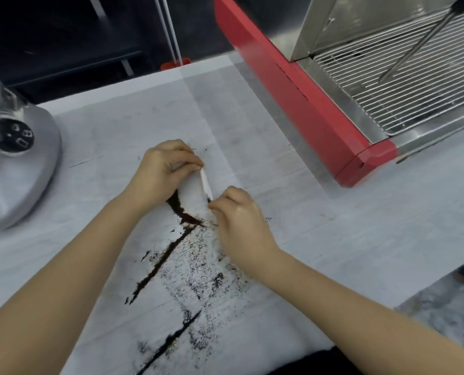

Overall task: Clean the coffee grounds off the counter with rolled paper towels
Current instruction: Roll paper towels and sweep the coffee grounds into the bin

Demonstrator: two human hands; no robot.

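Observation:
A white paper towel [195,190] lies on the pale counter [347,239] between my two hands, its far edge lifted and folded. My left hand [163,171] pinches the towel's upper end. My right hand [239,226] pinches its lower end near the fold. Dark coffee grounds [182,209] are heaped in a thick line against the towel's near edge. More coffee grounds [193,269] are scattered as streaks and specks toward the counter's front edge.
A red and steel espresso machine [333,125] with a wire drip grate stands at the right back. A silver grinder base [17,163] sits at the left. The counter's front edge drops to the floor at the lower right.

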